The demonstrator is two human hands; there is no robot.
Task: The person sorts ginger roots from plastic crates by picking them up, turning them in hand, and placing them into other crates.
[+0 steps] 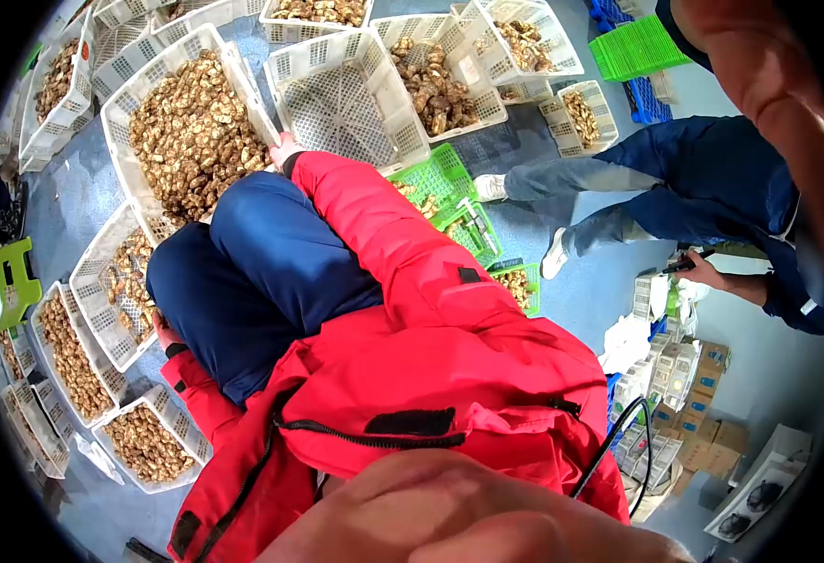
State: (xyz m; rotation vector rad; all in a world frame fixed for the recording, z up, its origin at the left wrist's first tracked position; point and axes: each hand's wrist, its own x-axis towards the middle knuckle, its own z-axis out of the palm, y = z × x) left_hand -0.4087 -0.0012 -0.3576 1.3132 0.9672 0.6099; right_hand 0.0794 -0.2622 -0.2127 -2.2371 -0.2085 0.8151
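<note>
My right hand [285, 150] closes on the near-right rim of a large white perforated crate [260, 111] heaped with brown-and-cream mushrooms [191, 127]. To its right stands a white crate [341, 98] with its mesh bottom showing. Beside my knee, my left hand [162, 331] is by the rim of a lower white crate [98, 281] that holds a thinner layer of mushrooms [128, 281]. My leg and sleeve partly hide that hand, so its fingers cannot be made out.
Several more mushroom crates [76, 357] line the left and back. Green baskets [440, 174] lie right of my arm. A co-worker in dark blue [703, 178] stands at the right, a dark object in one hand [703, 270]. Cardboard boxes [712, 450] are stacked at the lower right.
</note>
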